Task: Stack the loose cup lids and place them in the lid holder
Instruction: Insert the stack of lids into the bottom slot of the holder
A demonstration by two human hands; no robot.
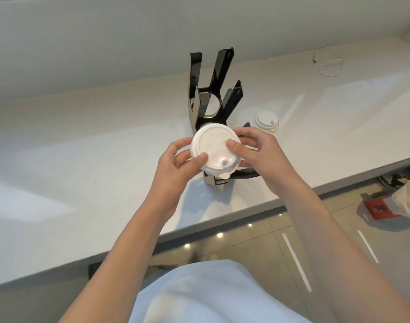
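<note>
I had both hands clasped on the stack of lids (214, 151), left hand (179, 160) pinching its near-left rim, right hand (253, 150) with thumb on top. The stack hung just above the front bay of the black lid holder (214, 78). Thin, light plastic, likely slippery and flexible, so I judged the rims the best hold. White, round, with sip plugs. More lids (267, 121) lay just right of the holder.

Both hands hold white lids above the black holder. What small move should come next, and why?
Probably lower the stack of lids into the black lid holder just behind it. The left hand and right hand grip it from both sides, thumbs on top, so it looks aligned. More lids wait on the counter to the right.
</note>
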